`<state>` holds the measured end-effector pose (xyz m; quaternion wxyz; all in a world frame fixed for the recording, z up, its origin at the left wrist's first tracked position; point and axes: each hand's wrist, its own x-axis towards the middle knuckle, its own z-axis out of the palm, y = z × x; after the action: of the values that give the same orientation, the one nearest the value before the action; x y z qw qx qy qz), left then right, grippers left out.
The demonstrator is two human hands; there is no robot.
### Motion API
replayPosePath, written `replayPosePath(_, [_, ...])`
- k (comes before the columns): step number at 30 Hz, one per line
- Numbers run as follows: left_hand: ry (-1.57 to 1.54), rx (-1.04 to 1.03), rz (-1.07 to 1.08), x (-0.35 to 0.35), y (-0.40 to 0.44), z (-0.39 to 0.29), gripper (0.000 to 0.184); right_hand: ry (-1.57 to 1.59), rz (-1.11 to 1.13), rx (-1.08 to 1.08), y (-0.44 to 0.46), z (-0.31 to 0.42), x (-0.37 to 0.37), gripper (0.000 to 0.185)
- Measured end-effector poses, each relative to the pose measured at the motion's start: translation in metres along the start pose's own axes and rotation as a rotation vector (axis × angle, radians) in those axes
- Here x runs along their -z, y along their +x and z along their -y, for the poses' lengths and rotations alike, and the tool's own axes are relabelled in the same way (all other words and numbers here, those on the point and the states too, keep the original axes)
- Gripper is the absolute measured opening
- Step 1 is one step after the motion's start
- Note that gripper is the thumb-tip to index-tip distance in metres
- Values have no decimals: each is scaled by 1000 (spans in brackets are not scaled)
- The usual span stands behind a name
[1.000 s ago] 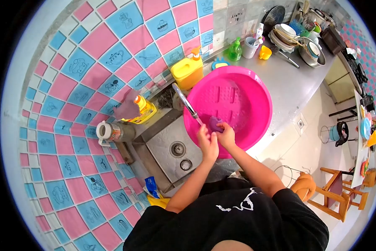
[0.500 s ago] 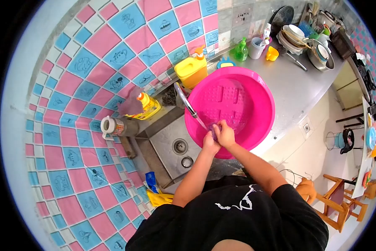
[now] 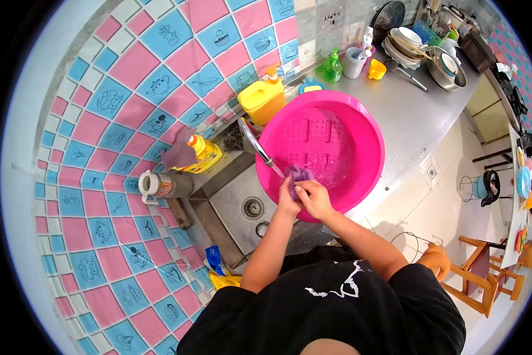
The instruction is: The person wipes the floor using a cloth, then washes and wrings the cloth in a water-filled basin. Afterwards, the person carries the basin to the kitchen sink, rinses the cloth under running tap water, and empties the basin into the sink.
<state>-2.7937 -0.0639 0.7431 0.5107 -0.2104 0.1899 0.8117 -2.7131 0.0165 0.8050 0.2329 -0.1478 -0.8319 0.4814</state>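
A wet purple cloth [image 3: 301, 176] is bunched between my two hands at the near side of a large pink basin [image 3: 369, 160]. My left hand [image 3: 288, 200] is closed round the cloth's left side, under the end of the faucet [image 3: 257, 146]. From the right, my right hand [image 3: 315, 199] grips the same cloth, its thumb lying across it. Water from the faucet runs down beside the cloth. Shallow water with some bubbles covers the basin's ridged bottom.
The metal sink [image 3: 233, 198] lies left of the basin. Yellow bottles [image 3: 261, 102] and a clear jug [image 3: 168, 184] stand along the tiled wall. A green soap bottle [image 3: 331, 68], a yellow cup [image 3: 376, 70] and stacked dishes [image 3: 403, 47] are on the counter behind.
The cloth has opened out and shows more above my fingers. Both hands have shifted slightly left and their grip has changed. The whole view has moved a little.
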Motion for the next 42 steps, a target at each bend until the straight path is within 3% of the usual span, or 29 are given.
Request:
replayPosePath(1, [12, 20, 69, 7, 4, -3, 30, -8, 31, -173, 0, -12, 0, 19])
replayPosePath(2, [-2, -32, -11, 16, 3, 3, 24, -14, 63, -345, 1, -24, -1, 18])
replayPosePath(3, [-6, -51, -58, 7, -3, 7, 24, -119, -71, -324, 5, -33, -4, 19])
replayPosePath(4, [-12, -71, -109, 2, -8, 9, 25, -154, -69, -424, 12, -30, -2, 20])
replayPosePath(6, [29, -52, -125, 0, -15, 11, 27, -230, -122, -307, 12, -70, -20, 26])
replayPosePath(7, [69, -33, -135, 1, -18, 11, 29, -228, -122, -307, 14, -83, -23, 26])
replayPosePath(8, [70, -34, -134, 19, -12, 9, 29, -145, 36, -402, 16, -94, -24, 31])
replayPosePath(9, [32, 37, 112, 50, 1, 4, 33, -60, 195, -494, 18, -99, -23, 35])
replayPosePath(10, [-6, 107, 358, 52, 1, 1, 36, -60, 195, -492, 21, -94, -16, 35])
replayPosePath(11, [-6, 105, 358, 53, 3, 3, 36, -143, 256, -506, 23, -89, -8, 39])
replayPosePath(13, [171, 30, 30, 1, -17, 13, 44, -396, 276, -464, 28, -75, 4, 38])
replayPosePath(16, [94, 65, 3, -19, -21, 23, 53, -224, 191, -285, 27, -83, -8, 34])
replayPosePath(17, [128, 35, -29, -15, -15, 26, 62, -9, 216, -454, 21, -81, -16, 29])
replayPosePath(20, [17, 73, -115, -20, -19, 20, 59, -121, 60, -202, 8, -37, -17, 16])
replayPosePath(21, [65, -71, 5, 2, -4, 20, 56, -58, 41, -146, 4, -27, -19, 15])
replayPosePath(24, [169, -131, 208, 43, 10, 10, 46, 15, 40, -89, -5, -19, -24, 15])
replayPosePath(26, [135, -137, 91, 36, 14, 12, 43, 156, 77, -151, -1, -29, -23, 18])
replayPosePath(30, [108, -171, -341, -14, -6, 26, 37, -10, 97, -162, 16, -82, -31, 31])
replayPosePath(32, [165, -171, -346, 0, -1, 27, 36, 135, 198, -234, 24, -100, -28, 36])
replayPosePath(34, [179, -167, -289, 8, 1, 26, 46, 394, 368, -586, 29, -91, -12, 40])
replayPosePath(38, [196, -119, -253, 16, 0, 27, 52, 280, 469, -654, 34, -120, -3, 40])
replayPosePath(39, [199, -119, -254, 19, 3, 28, 52, 295, 315, -615, 34, -123, -4, 34])
replayPosePath(40, [235, -184, -238, 20, 5, 29, 53, 296, 315, -616, 32, -140, -12, 34])
replayPosePath(42, [269, -248, -223, 17, 5, 29, 53, 607, -382, -876, 36, -154, -22, 29])
